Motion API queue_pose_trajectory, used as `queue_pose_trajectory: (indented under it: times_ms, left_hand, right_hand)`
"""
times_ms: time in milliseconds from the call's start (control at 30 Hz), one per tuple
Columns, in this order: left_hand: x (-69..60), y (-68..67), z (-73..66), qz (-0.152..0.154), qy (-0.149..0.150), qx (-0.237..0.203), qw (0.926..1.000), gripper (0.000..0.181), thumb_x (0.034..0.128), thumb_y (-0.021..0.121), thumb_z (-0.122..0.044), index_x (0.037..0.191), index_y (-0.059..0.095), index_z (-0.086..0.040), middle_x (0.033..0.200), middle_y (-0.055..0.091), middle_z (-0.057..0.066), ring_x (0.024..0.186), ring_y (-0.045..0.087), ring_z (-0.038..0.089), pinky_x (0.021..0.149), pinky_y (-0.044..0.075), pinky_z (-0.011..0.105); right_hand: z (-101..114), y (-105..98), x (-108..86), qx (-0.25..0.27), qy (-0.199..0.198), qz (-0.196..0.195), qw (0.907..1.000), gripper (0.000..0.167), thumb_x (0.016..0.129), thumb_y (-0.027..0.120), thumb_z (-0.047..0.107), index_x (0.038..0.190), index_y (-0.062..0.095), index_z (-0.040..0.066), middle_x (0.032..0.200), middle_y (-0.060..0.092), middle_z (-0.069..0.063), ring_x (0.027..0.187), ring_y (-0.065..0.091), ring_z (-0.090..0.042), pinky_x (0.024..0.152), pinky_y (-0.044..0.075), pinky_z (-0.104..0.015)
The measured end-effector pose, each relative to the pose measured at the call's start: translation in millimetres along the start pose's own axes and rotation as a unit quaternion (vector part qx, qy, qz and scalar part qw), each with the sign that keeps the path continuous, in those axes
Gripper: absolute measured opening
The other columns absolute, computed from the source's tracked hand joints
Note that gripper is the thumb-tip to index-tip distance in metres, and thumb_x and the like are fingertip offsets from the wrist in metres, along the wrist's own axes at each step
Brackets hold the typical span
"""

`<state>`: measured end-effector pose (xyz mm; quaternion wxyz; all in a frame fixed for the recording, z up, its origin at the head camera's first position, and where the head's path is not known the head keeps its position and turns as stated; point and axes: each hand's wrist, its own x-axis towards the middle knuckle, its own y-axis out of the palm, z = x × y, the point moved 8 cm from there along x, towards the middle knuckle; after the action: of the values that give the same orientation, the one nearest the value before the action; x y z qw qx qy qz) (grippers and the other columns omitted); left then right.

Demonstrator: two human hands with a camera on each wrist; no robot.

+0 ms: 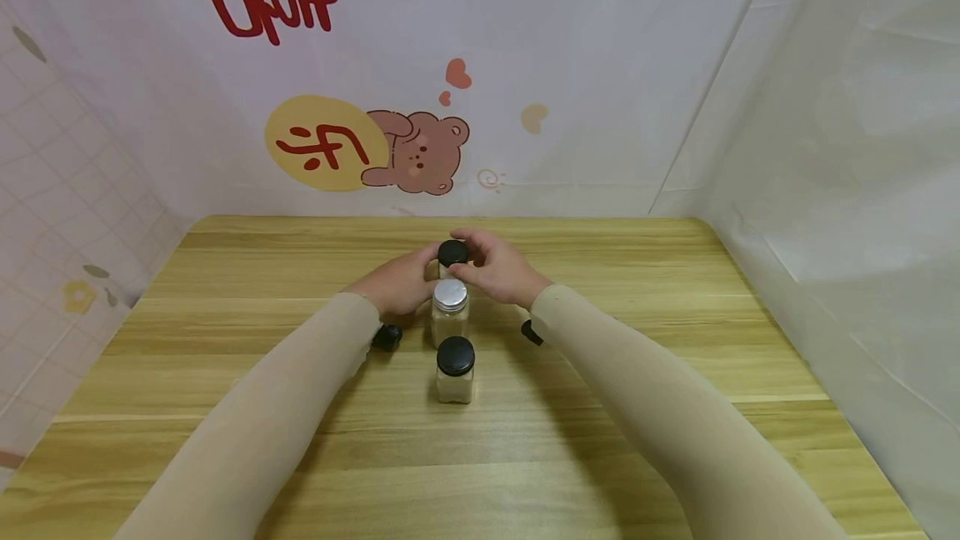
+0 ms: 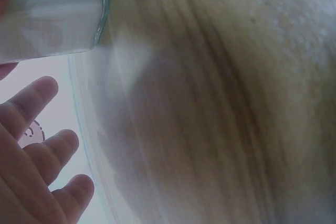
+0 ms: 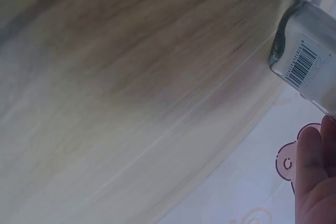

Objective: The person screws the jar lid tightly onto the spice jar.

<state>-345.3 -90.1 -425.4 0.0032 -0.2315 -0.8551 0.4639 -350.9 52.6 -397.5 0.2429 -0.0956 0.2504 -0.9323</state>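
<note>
Three clear square jars with pale contents stand in a row running away from me. The farthest jar (image 1: 452, 253) has a black lid; both hands are at it. My left hand (image 1: 405, 280) holds it from the left with thumb and forefinger, the other fingers (image 2: 50, 153) spread apart. From the right, my right hand (image 1: 501, 270) grips it near the lid, thumb in front and fingers behind. A barcode label shows on the glass jar (image 3: 310, 59) in the right wrist view. Just in front are a silver-lidded jar (image 1: 450, 319) and a nearer black-lidded jar (image 1: 455, 382).
The wooden table (image 1: 487, 473) ends at a white wall sheet (image 1: 585, 48) printed with a bear and red characters. A white sheet (image 1: 847, 148) hangs on the right. Black wrist-camera parts (image 1: 387, 337) show beside the sleeves.
</note>
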Motion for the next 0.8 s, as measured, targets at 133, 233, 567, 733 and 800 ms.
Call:
queue_pose_trajectory:
  times_ms: [133, 233, 567, 733, 800]
  left_hand:
    - [0.6, 0.0, 0.2, -0.001, 0.000, 0.000, 1.0000, 0.065, 0.1059, 0.059, -0.047, 0.164, 0.030, -0.038, 0.165, 0.044, 0.010, 0.155, 0.039, 0.035, 0.125, 0.032, 0.061]
    - [1.0, 0.2, 0.7, -0.001, -0.001, -0.002, 1.0000, 0.064, 0.1056, 0.060, -0.047, 0.163, 0.032, -0.038, 0.164, 0.045, 0.010, 0.154, 0.040, 0.035, 0.125, 0.032, 0.062]
    - [2.7, 0.4, 0.6, 0.000, -0.001, 0.003, 1.0000, 0.065, 0.1055, 0.060, -0.046, 0.163, 0.032, -0.035, 0.164, 0.046, 0.011, 0.153, 0.041, 0.035, 0.125, 0.033, 0.061]
    - [3.1, 0.1, 0.6, -0.001, -0.001, 0.000, 1.0000, 0.065, 0.1054, 0.060, -0.047, 0.163, 0.032, -0.036, 0.164, 0.046, 0.010, 0.153, 0.041, 0.034, 0.125, 0.033, 0.060]
    - [3.2, 0.4, 1.1, 0.000, -0.004, -0.002, 1.0000, 0.065, 0.1054, 0.060, -0.047, 0.163, 0.032, -0.036, 0.164, 0.045, 0.010, 0.153, 0.041, 0.033, 0.125, 0.033, 0.060]
  right_hand:
    - [0.9, 0.0, 0.3, 0.004, -0.005, 0.000, 1.0000, 0.047, 0.100, 0.072, 0.016, 0.143, 0.058, 0.006, 0.129, 0.070, -0.014, 0.117, 0.068, -0.027, 0.101, 0.056, -0.039]
    - [1.3, -0.4, 0.4, 0.006, -0.002, -0.001, 1.0000, 0.042, 0.099, 0.075, 0.018, 0.137, 0.060, 0.007, 0.124, 0.072, -0.013, 0.112, 0.069, -0.025, 0.096, 0.055, -0.036]
    - [1.3, -0.7, 1.2, 0.010, -0.003, 0.003, 0.9999, 0.057, 0.099, 0.073, 0.016, 0.151, 0.053, 0.005, 0.132, 0.070, -0.016, 0.121, 0.068, -0.028, 0.106, 0.055, -0.043]
    - [1.1, -0.9, 2.0, 0.015, -0.006, 0.000, 0.9999, 0.044, 0.099, 0.075, 0.016, 0.139, 0.061, 0.007, 0.126, 0.072, -0.013, 0.117, 0.069, -0.025, 0.101, 0.055, -0.038]
    - [-0.1, -1.1, 2.2, 0.014, 0.001, -0.001, 0.9999, 0.041, 0.098, 0.076, 0.019, 0.135, 0.062, 0.008, 0.123, 0.072, -0.011, 0.113, 0.069, -0.023, 0.097, 0.055, -0.035]
